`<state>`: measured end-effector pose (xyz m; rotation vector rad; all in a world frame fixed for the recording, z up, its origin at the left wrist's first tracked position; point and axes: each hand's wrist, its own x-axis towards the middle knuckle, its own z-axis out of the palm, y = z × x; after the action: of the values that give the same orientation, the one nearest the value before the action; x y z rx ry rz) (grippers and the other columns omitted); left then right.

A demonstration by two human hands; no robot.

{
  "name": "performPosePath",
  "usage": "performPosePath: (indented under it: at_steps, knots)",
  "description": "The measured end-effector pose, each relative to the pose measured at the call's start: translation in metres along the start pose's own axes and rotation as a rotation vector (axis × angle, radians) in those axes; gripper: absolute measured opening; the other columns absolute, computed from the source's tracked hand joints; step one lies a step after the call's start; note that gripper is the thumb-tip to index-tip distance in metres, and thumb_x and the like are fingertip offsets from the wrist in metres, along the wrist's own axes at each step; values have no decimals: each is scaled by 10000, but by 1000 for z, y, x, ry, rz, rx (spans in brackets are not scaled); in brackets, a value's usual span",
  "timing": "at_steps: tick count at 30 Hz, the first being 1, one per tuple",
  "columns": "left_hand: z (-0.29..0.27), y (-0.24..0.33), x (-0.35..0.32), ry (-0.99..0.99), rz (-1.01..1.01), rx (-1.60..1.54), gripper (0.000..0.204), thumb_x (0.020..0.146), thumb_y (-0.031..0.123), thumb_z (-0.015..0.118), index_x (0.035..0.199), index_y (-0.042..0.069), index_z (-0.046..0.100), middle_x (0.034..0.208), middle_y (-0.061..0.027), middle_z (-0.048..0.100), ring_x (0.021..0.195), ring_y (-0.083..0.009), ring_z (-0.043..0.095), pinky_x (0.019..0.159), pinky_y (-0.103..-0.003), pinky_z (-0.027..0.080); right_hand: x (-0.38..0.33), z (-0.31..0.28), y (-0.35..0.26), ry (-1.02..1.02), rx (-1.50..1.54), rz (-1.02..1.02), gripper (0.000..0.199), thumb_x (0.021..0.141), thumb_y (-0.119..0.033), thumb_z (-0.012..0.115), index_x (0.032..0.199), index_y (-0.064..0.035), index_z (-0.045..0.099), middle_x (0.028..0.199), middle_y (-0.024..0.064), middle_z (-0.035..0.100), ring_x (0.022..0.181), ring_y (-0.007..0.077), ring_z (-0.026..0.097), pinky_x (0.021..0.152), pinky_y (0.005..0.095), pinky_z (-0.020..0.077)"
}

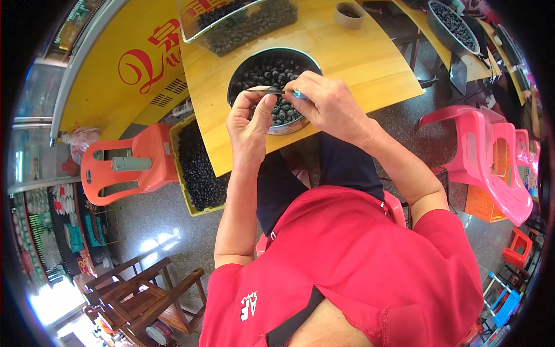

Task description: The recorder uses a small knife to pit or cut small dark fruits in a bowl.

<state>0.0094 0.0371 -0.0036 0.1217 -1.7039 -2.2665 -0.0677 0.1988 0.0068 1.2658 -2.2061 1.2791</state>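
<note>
A round metal bowl [240, 68] full of small dark round fruits stands near the front edge of a wooden table [358, 58]. My right hand [326, 104] hovers over the bowl and grips a thin knife [263, 91] with a blue handle, its blade pointing left. My left hand [250, 118] is beside it at the bowl's near rim, fingers pinched together on a small dark fruit right under the blade tip. Both hands nearly touch.
A clear box [243, 23] of dark fruits sits behind the bowl, with a small round cup [350, 14] to its right. A yellow crate [196, 168] of dark fruits rests on an orange stool [124, 165] at left. Pink chairs [491, 162] stand at right, wooden chairs [139, 295] at lower left.
</note>
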Motion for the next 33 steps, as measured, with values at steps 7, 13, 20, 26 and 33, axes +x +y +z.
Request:
performPosePath:
  at_steps: [7, 13, 20, 26, 33]
  knots:
    - [-1, 3, -4, -36, 8, -5, 157, 892, 121, 677, 1015, 33, 633, 806, 59, 564, 624, -5, 421, 548, -153, 329, 0, -2, 10, -16, -155, -25, 127, 826, -89, 669, 930, -26, 635, 813, 116, 609, 710, 309, 613, 586, 373, 489]
    - [1, 5, -2, 11, 13, 78, 145, 880, 89, 684, 1010, 29, 668, 823, 60, 561, 676, -16, 462, 600, -157, 364, 1, -5, 10, -36, 97, 136, 168, 873, -142, 658, 937, 11, 635, 827, 100, 638, 726, 210, 628, 636, 315, 492]
    - [4, 3, -4, -5, 183, 259, 176, 863, 26, 677, 1034, -12, 670, 857, 7, 559, 776, -66, 508, 719, -193, 411, 9, -10, -6, -216, 470, 451, 305, 939, -294, 614, 989, 5, 654, 788, 6, 597, 735, 71, 552, 644, 241, 462]
    - [0, 3, -9, -59, 218, 276, 176, 866, 17, 668, 1039, -13, 664, 864, 0, 557, 828, -74, 540, 751, -193, 416, 9, -7, -11, -218, 903, 661, 302, 940, -334, 612, 976, -35, 643, 796, -17, 599, 727, 35, 532, 629, 187, 433]
    - [0, 1, -10, -13, 81, 71, 139, 898, 75, 656, 1022, 20, 626, 902, 39, 570, 827, -43, 530, 743, -177, 414, 4, -2, -10, -89, 541, 386, 252, 932, -251, 618, 932, 1, 623, 746, 30, 589, 671, 128, 554, 579, 285, 448]
